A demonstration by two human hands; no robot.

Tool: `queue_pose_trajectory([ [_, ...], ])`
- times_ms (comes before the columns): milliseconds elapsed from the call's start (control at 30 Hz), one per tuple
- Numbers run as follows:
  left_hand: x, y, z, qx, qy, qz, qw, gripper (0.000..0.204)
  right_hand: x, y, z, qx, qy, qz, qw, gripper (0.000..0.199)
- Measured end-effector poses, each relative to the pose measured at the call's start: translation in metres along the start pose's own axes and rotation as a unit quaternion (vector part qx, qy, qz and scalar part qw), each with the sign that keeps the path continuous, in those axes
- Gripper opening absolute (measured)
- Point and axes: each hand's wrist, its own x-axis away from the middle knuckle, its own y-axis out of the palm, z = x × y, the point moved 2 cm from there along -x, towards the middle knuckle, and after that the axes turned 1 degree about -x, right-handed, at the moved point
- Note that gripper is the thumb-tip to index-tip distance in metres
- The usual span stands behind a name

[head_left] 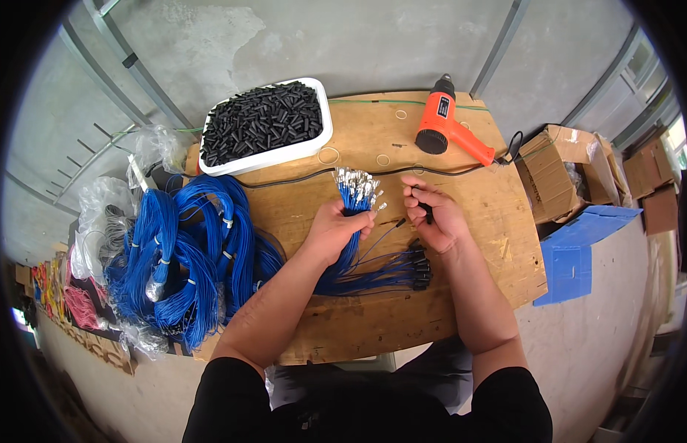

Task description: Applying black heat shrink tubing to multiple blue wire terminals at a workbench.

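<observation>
My left hand (335,229) grips a bundle of thin blue wires (356,198) with silver metal tips fanned out at the top. My right hand (432,214) is closed around a few short black tubes (428,213), close beside the wire tips. Below my right hand, several blue wires with black sleeves on their ends (417,266) lie on the wooden board (447,310).
A white tray (318,146) full of short black tubes stands at the back of the board. An orange heat gun (443,125) lies at the back right. Large coils of blue wire (181,258) are heaped to the left. Cardboard boxes (558,170) and a blue sheet (580,251) stand right.
</observation>
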Motion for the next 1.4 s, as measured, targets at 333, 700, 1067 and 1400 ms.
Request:
queue_pose_trajectory([
  [333, -0.003, -0.002, -0.002, -0.021, 0.005, 0.0, 1.0, 0.014, 0.007, 0.013, -0.001, 0.076, -0.014, -0.022, 0.997, 0.022],
  [700, -0.001, -0.001, -0.001, -0.014, 0.01, -0.003, 1.0, 0.014, 0.009, 0.012, -0.003, -0.011, 0.031, -0.024, 0.999, 0.02],
  [1067, 0.0, 0.0, 0.001, 0.018, 0.009, -0.012, 1.0, 0.013, 0.007, 0.009, 0.0, 0.07, 0.012, -0.039, 0.997, 0.015],
  [1400, 0.002, 0.0, 0.004, 0.024, 0.027, -0.032, 0.999, 0.011, 0.009, 0.015, 0.006, 0.165, -0.002, -0.03, 0.986, 0.015],
])
